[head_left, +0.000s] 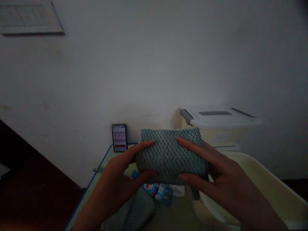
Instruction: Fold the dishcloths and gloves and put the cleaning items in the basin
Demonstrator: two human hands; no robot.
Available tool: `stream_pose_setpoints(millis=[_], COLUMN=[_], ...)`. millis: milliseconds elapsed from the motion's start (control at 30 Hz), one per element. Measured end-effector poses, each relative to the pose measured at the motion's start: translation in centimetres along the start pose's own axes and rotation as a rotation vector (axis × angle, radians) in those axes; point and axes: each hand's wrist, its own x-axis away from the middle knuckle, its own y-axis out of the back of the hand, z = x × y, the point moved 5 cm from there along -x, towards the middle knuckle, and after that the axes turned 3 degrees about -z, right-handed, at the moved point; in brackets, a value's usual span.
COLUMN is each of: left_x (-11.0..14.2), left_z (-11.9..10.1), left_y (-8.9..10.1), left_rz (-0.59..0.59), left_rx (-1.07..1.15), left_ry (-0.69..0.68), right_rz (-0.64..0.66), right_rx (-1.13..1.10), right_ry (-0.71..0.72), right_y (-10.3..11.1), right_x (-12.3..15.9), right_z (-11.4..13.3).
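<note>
A folded green textured towel (168,157) with a dark checkered edge is held up in front of me. My left hand (122,173) grips its left end, thumb below and fingers on the near face. On the other end my right hand (216,170) does the same, next to the checkered border. Beneath it, on the table, lies another green textured towel (141,208). A clear plastic bottle (166,195) with a blue label is on its side there, partly hidden by the held towel.
A phone (119,138) leans upright against the wall at the back of the green table (168,218). An open cream bin (255,183) stands at the right. Behind it is a lidded storage box (223,120). A framed panel (31,17) hangs upper left.
</note>
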Motion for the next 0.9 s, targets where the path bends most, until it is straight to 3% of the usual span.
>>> stream_pose_setpoints(millis=[200,433,533,633,767,900], left_x=[0.3,0.6,0.5,0.5,0.5,0.4], left_z=[-0.8,-0.5,-0.6,-0.7,0.0,0.6], left_y=[0.8,0.6,1.2,1.5,0.7,0.0], left_rz=[-0.08,0.01,-0.005,0.043,0.161,0.109], left_rx=[-0.112,-0.124,-0.16,-0.02,0.337,0.434], left_ry=[-0.017,0.014,0.024,0.028,0.163,0.24], right_rz=[0.089,0.183,0.225,0.272,0.282,0.307], right_rx=[0.058,-0.081,-0.142,-0.218,-0.204,-0.153], right_ry=[0.032,0.031,0.014,0.001,0.003,-0.02], right_y=[-1.3,-1.1,-0.6,-0.4,-0.5,-0.8], right_x=[0.2,-0.9,-1.1,-0.8,-0.4,-0.3], right_z=[-0.1,0.6,0.8,0.7,0.6,0.8])
